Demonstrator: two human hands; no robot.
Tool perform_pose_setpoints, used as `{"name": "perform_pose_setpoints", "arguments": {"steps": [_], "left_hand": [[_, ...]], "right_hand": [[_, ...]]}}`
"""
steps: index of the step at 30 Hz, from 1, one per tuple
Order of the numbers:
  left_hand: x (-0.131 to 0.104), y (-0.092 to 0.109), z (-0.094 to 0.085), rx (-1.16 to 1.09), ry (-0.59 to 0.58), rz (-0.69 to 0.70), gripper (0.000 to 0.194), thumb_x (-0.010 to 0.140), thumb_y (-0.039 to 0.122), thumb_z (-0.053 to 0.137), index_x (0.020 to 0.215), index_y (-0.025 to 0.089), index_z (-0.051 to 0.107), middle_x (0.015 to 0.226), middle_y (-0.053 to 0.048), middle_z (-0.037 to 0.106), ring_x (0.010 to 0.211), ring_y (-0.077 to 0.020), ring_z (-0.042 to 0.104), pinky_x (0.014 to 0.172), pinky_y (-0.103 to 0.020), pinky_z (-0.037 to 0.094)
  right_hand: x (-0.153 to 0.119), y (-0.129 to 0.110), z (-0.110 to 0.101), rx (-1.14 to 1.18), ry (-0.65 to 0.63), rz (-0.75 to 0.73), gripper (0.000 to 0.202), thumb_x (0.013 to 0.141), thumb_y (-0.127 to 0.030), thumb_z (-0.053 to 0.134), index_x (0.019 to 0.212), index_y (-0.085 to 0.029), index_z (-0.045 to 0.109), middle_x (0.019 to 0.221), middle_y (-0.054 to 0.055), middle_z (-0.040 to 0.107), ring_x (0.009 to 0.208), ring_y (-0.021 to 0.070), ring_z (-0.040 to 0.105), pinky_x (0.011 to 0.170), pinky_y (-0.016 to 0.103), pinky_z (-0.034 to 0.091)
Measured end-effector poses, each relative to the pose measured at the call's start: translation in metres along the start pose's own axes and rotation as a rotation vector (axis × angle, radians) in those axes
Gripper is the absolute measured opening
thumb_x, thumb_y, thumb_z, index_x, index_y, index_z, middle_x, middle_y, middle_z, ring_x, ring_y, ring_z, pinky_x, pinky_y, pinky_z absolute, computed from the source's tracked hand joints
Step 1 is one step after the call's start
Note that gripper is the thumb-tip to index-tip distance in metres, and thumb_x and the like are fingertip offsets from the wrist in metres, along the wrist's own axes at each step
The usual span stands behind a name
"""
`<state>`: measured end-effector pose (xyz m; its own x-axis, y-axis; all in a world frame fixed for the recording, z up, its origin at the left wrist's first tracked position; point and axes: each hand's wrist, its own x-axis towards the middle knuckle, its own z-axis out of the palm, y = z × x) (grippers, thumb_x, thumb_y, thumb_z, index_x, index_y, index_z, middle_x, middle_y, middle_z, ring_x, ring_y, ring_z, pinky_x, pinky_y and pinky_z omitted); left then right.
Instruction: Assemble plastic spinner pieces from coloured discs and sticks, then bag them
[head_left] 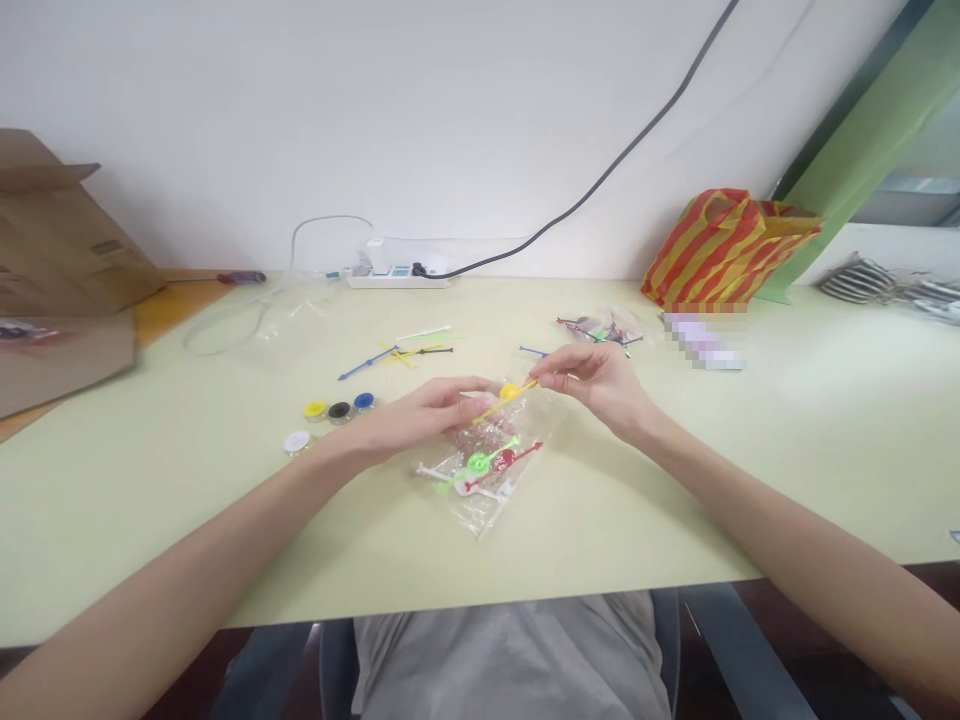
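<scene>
Pale green tabletop [637, 530] runs back to a white wall [225, 120], and the work sits near its front edge. The left hand [431, 412] is partly closed, thumb and fingers pinching one end of a yellow arrow [510, 393] and seemingly the upper part of a clear bag [478, 520]; the right hand [600, 385] pinches the arrow's other end between thumb and fingertips, its remaining fingers curled. Below them, a green arrow [478, 463], a red arrow [506, 459] and a white arrow [463, 489] appear to be inside the bag, so the packing looks well begun; whether the yellow one is inside or just over it, I cannot tell. Still outside, just beyond the right hand, lies a blue piece [531, 350], and farther left are a loose blue arrow [367, 363] and a few thin yellow, black and white ones. Four round pieces [340, 412] stand apart beside the left forearm. Beyond the right hand rests a pile of dark and coloured arrows [583, 326] with clear plastic, near a striped bag [731, 250]; a power strip [397, 282] lies against the wall.
</scene>
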<state>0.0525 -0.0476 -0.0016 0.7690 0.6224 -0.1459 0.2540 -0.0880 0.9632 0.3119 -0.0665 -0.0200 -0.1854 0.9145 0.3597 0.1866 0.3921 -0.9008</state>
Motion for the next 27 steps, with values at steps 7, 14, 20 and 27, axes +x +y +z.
{"name": "perform_pose_setpoints", "arguments": {"steps": [7, 14, 20, 27], "left_hand": [[0.002, -0.002, 0.004, 0.01, -0.029, 0.046, 0.043, 0.101, 0.053, 0.052, 0.082, 0.017, 0.065, 0.073, 0.0, 0.058, 0.066, -0.0131, 0.05, 0.067, -0.028, 0.041], [0.003, -0.004, 0.005, -0.069, 0.011, 0.004, 0.042, 0.097, 0.054, 0.056, 0.088, 0.016, 0.072, 0.078, -0.004, 0.063, 0.069, -0.0147, 0.054, 0.067, -0.029, 0.043], [0.005, -0.007, 0.005, -0.037, 0.037, 0.003, 0.037, 0.095, 0.049, 0.063, 0.088, 0.015, 0.075, 0.07, -0.002, 0.061, 0.062, -0.0114, 0.05, 0.061, -0.025, 0.039], [0.005, -0.006, 0.007, -0.147, 0.071, 0.045, 0.031, 0.097, 0.045, 0.065, 0.093, 0.017, 0.078, 0.083, -0.005, 0.073, 0.073, -0.0137, 0.065, 0.069, -0.024, 0.048]], "right_hand": [[-0.002, -0.001, 0.006, -0.056, -0.167, -0.05, 0.014, 0.086, -0.035, 0.077, 0.088, -0.021, 0.08, 0.09, 0.006, 0.079, 0.086, 0.0203, 0.071, 0.081, 0.035, 0.053], [-0.002, -0.001, 0.007, 0.055, -0.246, -0.027, 0.019, 0.085, -0.035, 0.079, 0.093, -0.019, 0.074, 0.093, 0.006, 0.077, 0.089, 0.0206, 0.074, 0.085, 0.036, 0.056], [-0.008, -0.006, 0.013, -0.03, -0.253, -0.058, 0.014, 0.084, -0.032, 0.081, 0.087, -0.02, 0.076, 0.09, 0.005, 0.077, 0.086, 0.02, 0.074, 0.083, 0.034, 0.056], [-0.015, -0.012, 0.027, -0.179, -0.181, -0.201, 0.015, 0.085, -0.036, 0.081, 0.081, -0.022, 0.078, 0.089, 0.004, 0.069, 0.085, 0.0183, 0.064, 0.08, 0.033, 0.051]]}}
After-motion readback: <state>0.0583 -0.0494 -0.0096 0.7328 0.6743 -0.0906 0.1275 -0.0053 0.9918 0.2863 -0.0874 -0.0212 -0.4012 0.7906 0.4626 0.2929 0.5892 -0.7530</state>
